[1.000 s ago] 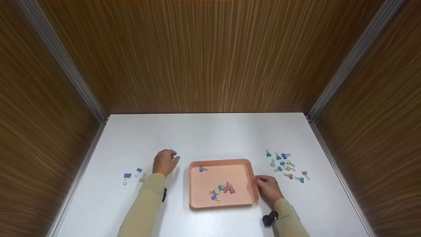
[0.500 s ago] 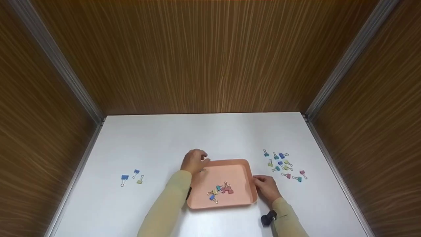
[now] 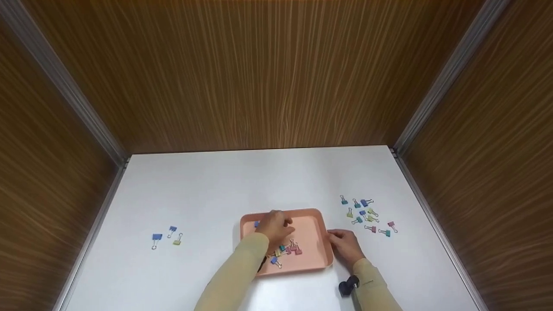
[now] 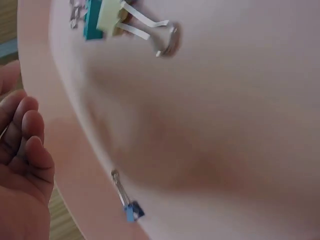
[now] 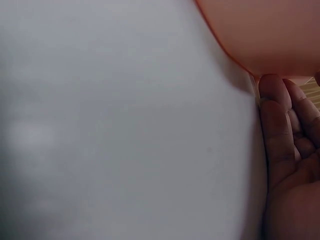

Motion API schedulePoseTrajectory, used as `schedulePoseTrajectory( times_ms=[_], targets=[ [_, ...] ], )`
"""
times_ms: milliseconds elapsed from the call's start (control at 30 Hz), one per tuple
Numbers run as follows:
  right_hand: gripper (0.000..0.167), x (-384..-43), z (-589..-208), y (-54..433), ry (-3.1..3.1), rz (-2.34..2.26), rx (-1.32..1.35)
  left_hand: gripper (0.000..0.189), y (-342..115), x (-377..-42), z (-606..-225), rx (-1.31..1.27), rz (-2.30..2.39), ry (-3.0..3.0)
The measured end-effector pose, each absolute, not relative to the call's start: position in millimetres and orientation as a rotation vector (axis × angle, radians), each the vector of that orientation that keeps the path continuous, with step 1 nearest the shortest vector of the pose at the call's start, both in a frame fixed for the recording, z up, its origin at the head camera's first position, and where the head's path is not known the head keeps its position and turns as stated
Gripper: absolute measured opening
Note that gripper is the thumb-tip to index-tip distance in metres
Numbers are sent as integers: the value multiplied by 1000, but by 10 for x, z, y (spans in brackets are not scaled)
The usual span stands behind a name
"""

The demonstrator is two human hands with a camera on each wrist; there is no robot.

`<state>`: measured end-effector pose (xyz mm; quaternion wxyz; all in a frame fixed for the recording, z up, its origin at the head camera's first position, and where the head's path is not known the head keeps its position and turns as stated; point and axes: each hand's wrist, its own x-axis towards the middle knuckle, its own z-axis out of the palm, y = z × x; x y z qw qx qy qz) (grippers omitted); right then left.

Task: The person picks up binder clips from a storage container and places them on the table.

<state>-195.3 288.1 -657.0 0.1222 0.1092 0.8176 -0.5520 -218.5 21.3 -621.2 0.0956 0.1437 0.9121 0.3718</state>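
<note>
A shallow salmon-pink tray [image 3: 314, 237] sits at the front middle of the white table. My left hand [image 3: 275, 227] is over it, fingers loosely bent and nothing showing between them. Near that hand, inside the tray, lie a pink binder clip [image 3: 298, 251], a yellow binder clip [image 4: 109, 17], a teal one [image 4: 92, 21] and a blue one [image 3: 276, 261]. Another blue binder clip [image 4: 132, 211] lies by the tray's wall, partly covered by the hand in the head view. With my right hand [image 3: 346, 245] I hold the tray's right rim, fingertips against its outer side.
Several binder clips, among them a green clip [image 3: 357, 204] and a pink clip [image 3: 392, 225], are scattered right of the tray. Two blue clips [image 3: 157, 237] and a yellow clip [image 3: 177, 241] lie far left. Wood-grain panels [image 3: 259, 86] enclose the table at back and sides.
My left hand has moved right from the table beside the tray to above its inside. The right hand keeps its place at the rim. The head view has shifted slightly.
</note>
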Motion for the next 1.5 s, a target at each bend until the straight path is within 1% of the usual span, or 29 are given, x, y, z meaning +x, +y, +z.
schedulePoseTrajectory(
  times_ms=[233, 533, 800, 1000, 1100, 1333, 1500],
  targets=[
    [28, -1948, -6553, 2864, 2372, -1606, 328, 19, 297, -2126, -6295, 598, 983, 2627],
    [25, -1945, -6558, 2872, 2385, -1615, 313, 23, 412, -2088, -6311, 762, 830, 2603],
    [26, -1949, -6562, 2875, 2395, -1599, 343, 20, 518, -2086, -6295, 805, 723, 2630],
    [29, -1944, -6548, 2885, 2389, -1587, 342, 31, 514, -2076, -6258, 779, 727, 2584],
    [28, -1945, -6535, 2896, 2397, -1585, 344, 33, 537, -2080, -6235, 783, 715, 2566],
    [25, -1941, -6560, 2885, 2416, -1587, 298, 27, 715, -2064, -6219, 862, 635, 2551],
    [24, -1941, -6584, 2883, 2407, -1625, 297, 20, 827, -2059, -6228, 968, 575, 2587]
  ],
)
